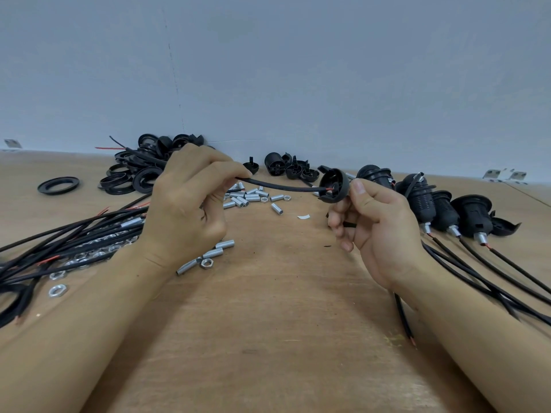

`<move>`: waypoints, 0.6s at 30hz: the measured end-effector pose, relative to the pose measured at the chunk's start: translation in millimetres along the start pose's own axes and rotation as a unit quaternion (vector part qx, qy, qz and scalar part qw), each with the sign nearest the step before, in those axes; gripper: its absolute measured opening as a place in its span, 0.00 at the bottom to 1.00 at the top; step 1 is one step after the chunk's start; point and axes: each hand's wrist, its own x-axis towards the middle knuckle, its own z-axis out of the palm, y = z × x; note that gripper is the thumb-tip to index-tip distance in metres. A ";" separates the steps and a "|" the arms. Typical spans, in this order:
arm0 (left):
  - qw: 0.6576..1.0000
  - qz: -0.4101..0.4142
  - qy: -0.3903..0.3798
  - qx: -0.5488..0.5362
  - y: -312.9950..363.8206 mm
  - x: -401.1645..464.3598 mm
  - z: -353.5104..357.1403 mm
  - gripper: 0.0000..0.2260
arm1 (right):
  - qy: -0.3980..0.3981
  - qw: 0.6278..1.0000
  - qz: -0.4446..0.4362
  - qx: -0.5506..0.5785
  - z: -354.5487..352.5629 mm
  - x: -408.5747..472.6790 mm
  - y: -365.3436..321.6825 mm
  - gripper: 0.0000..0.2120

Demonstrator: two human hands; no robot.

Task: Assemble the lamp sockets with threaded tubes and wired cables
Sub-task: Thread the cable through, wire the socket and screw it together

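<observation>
Cable [280, 186] tip at socket cap [334, 186] rim

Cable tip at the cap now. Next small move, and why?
Probably push the cable further through the socket cap: the left hand pinches it, its red tip sits just at the centre hole, and the right hand steadies the cap.

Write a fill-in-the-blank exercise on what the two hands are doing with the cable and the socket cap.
1. The left hand pinches the black ____ near its end.
2. The right hand holds a black socket ____ by its rim.
3. The red wire tip enters the cap's ____ hole.
4. Finished sockets lie to the person's ____.

Missing words: cable; cap; centre; right
</observation>
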 end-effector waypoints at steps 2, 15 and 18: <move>1.000 0.001 -0.004 -0.001 0.2 -0.1 0.2 0.12 | 0.001 1.000 -0.004 -0.002 -0.8 0.3 0.8 0.23; 0.999 -0.020 -0.028 -0.007 -8.5 -2.1 2.9 0.11 | 0.014 0.985 -0.091 -0.146 -1.9 0.1 9.3 0.12; 0.998 -0.005 -0.048 -0.035 -4.5 -1.7 3.9 0.12 | -0.001 0.969 -0.121 -0.213 -0.4 -1.4 13.8 0.10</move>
